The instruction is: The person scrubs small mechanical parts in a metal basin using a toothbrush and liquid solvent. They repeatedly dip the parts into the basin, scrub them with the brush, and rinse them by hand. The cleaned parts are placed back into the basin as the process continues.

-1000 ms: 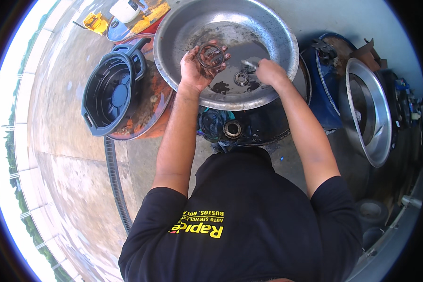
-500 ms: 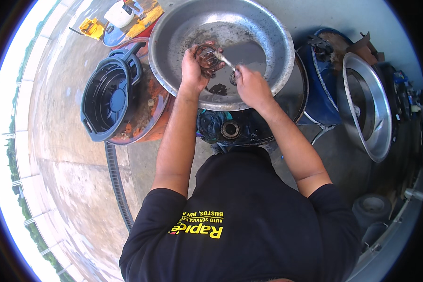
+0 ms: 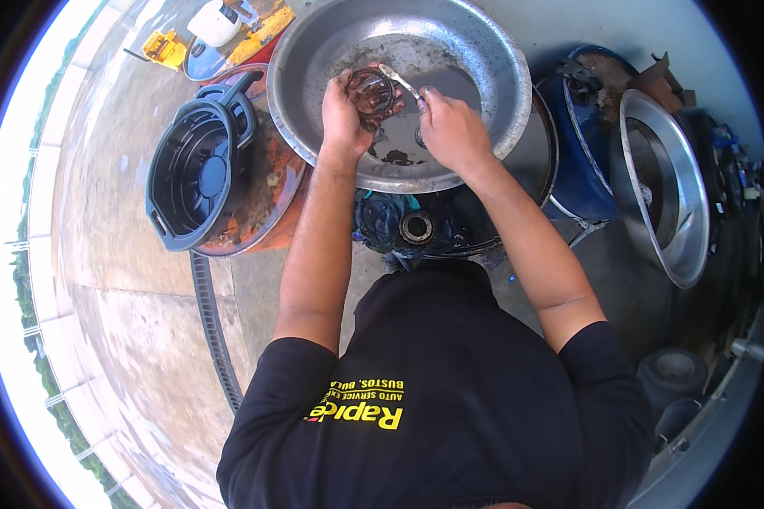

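Over a wide metal basin (image 3: 314, 68), my left hand (image 3: 343, 120) holds a round, hollow part (image 3: 370, 93) coated in dark brown grease, its fingers curled around the far side. My right hand (image 3: 452, 131) grips a small pale-handled brush (image 3: 406, 85) like a toothbrush. The brush's head touches or lies just over the part's upper rim. Dark liquid (image 3: 454, 89) and black grime cover the basin floor. Partly hidden behind my right hand is a small ring-shaped thing. Both hands have dark smears on the fingers.
The basin rests on a dark drum (image 3: 541, 157). Near its front edge lie a round black part (image 3: 416, 226) and crumpled dark plastic (image 3: 375, 222). Left, a black drain pan (image 3: 165, 208) sits on an orange drum (image 3: 287, 174). Right are a blue drum (image 3: 587, 188) and a tilted metal basin (image 3: 694, 242).
The round part has turned so its hollow opening shows more. My right hand and the brush have shifted slightly up and left, from the part's middle to its upper rim.
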The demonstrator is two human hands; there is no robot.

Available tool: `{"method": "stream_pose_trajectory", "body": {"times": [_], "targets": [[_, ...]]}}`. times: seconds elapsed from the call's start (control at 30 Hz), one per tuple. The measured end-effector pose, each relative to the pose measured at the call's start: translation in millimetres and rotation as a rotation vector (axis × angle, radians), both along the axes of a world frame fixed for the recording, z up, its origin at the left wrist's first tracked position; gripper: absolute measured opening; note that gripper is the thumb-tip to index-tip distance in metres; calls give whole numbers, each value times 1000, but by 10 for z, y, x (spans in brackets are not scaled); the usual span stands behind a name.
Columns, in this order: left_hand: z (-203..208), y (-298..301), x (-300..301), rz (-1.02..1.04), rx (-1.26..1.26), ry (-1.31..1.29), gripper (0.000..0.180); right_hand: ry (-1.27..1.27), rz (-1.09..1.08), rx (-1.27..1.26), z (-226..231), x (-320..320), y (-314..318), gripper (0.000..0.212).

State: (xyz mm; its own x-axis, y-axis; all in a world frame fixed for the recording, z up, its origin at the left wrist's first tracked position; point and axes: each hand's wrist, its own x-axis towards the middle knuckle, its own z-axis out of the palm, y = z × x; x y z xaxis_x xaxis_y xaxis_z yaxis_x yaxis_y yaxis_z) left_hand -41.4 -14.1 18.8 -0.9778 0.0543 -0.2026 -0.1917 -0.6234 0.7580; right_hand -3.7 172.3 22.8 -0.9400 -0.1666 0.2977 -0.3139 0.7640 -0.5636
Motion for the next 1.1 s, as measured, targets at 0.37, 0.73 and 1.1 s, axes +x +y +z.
{"method": "stream_pose_trajectory", "body": {"times": [0.37, 0.73, 1.1], "targets": [[-120, 1, -71, 57, 85, 5, 59, -126, 52, 58, -44, 219, -9, 23], [-141, -25, -149, 139, 251, -36, 62, -35, 11, 28, -180, 269, 12, 25], [-85, 1, -56, 104, 155, -60, 59, -65, 46, -6, -57, 139, -50, 25]]}}
